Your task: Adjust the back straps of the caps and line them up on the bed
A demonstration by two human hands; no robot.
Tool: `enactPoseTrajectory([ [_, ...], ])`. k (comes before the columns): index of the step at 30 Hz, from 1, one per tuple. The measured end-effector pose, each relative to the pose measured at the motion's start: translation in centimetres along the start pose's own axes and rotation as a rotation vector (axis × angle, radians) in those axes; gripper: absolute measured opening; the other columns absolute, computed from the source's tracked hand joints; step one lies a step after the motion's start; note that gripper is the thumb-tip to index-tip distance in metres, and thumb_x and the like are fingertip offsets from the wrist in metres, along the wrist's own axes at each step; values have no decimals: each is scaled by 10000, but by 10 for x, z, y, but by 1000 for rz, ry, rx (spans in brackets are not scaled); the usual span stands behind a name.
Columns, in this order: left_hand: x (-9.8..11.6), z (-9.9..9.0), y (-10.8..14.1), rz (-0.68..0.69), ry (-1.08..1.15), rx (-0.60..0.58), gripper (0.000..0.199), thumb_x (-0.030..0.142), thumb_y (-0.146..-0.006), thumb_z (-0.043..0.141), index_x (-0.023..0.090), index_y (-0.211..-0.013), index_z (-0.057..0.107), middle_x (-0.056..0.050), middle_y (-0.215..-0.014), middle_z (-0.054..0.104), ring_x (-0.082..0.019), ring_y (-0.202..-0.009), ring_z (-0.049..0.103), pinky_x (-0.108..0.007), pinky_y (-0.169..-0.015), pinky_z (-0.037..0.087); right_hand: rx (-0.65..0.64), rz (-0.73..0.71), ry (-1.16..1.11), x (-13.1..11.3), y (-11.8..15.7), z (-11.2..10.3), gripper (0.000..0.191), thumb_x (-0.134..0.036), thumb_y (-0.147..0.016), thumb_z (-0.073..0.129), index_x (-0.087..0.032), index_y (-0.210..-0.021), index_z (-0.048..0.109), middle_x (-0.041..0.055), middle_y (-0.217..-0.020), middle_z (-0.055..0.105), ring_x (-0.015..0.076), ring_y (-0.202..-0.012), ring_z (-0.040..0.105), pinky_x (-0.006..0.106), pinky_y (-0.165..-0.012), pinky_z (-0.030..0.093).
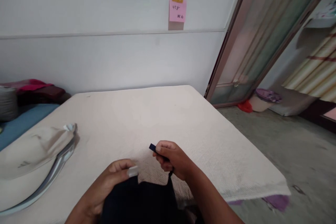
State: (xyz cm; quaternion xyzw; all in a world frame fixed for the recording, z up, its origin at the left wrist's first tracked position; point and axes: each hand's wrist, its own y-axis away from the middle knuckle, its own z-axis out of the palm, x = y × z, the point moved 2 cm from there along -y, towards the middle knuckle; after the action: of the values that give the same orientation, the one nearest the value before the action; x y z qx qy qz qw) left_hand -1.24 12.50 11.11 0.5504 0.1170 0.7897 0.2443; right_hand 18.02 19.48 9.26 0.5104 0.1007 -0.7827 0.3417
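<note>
Nearest: the dark fabric item (141, 203) is at the bottom centre, between the two hands and over the near part of the desk (136, 112). Left hand (109, 182): fingers clamped on the item's upper left edge; a blurred white patch (133, 171) shows at the thumb tip. Right hand (173, 159): fingers closed around a dark strap (152, 147), its end projecting past the thumb; the strap runs down to the item's upper right corner. A pale cap (23, 157) lies on the desk at left. Farther: a lidless bin (262, 102) stands on the floor (265, 140) at right. Rear: a pink note (177, 11) is taped to the white wall (105, 59).
</note>
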Motion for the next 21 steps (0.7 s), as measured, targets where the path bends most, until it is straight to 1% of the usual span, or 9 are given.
enactPoseTrajectory([
  [2, -1, 0, 11, 32, 124, -31, 208, 305, -616, 827, 170, -736, 724, -19, -643, 696, -115, -527, 608, -198, -517, 440, -54, 42, -36, 2, 1, 6, 199, -333, -810, 604, -151, -743, 557, -70, -540, 461, 12, -374, 229, 195, -393, 116],
  [4, -2, -2, 12, 62, 165, -5, 215, 294, -600, 838, 175, -735, 720, -22, -657, 703, -125, -551, 625, -206, -542, 459, -84, 57, -44, 4, -1, 13, 210, -342, -808, 614, -149, -743, 561, -73, -535, 454, 11, -372, 233, 194, -391, 119],
  [7, -6, -8, -2, 117, 117, 106, 134, 286, -710, 771, 178, -767, 716, -19, -653, 708, -125, -578, 634, -214, -588, 469, -73, 35, -11, 7, -6, 21, 221, -343, -804, 624, -148, -720, 564, -66, -548, 468, 13, -379, 261, 195, -387, 132],
  [9, -8, -10, -13, 158, 60, 136, 131, 298, -766, 725, 172, -801, 713, -19, -654, 708, -117, -569, 622, -204, -571, 454, -58, 23, 42, 8, -10, 24, 215, -335, -812, 620, -147, -718, 574, -64, -539, 469, 19, -386, 274, 191, -385, 148],
  [11, -9, -11, -20, 168, 33, 132, 140, 306, -772, 719, 175, -822, 713, -15, -648, 707, -106, -540, 603, -193, -538, 430, -47, 6, 96, 9, -13, 25, 201, -328, -824, 611, -146, -739, 597, -69, -516, 454, 26, -396, 282, 185, -384, 163],
  [13, -10, -10, -23, 174, 33, 124, 134, 306, -769, 723, 186, -826, 714, -10, -657, 709, -100, -535, 597, -192, -536, 424, -38, -12, 112, 9, -16, 25, 194, -327, -830, 605, -148, -757, 608, -73, -503, 440, 29, -399, 282, 182, -382, 170],
  [16, -9, -8, -23, 182, 25, 102, 129, 307, -781, 710, 187, -831, 714, -11, -675, 710, -101, -547, 599, -200, -550, 427, -12, -27, 101, 10, -18, 23, 197, -336, -817, 616, -154, -744, 592, -73, -508, 444, 29, -394, 284, 185, -384, 165],
  [19, -9, -7, -23, 172, 12, 82, 142, 311, -777, 715, 181, -835, 716, -10, -652, 701, -97, -525, 587, -194, -525, 413, 9, -24, 119, 11, -18, 21, 188, -325, -800, 625, -158, -728, 579, -69, -520, 447, 31, -400, 298, 187, -388, 163],
  [21, -9, -7, -24, 175, 17, 90, 138, 303, -763, 729, 181, -827, 714, -2, -635, 695, -87, -505, 577, -183, -506, 404, 1, -10, 150, 12, -17, 20, 176, -307, -801, 616, -159, -715, 574, -67, -526, 447, 33, -408, 306, 185, -387, 173],
])
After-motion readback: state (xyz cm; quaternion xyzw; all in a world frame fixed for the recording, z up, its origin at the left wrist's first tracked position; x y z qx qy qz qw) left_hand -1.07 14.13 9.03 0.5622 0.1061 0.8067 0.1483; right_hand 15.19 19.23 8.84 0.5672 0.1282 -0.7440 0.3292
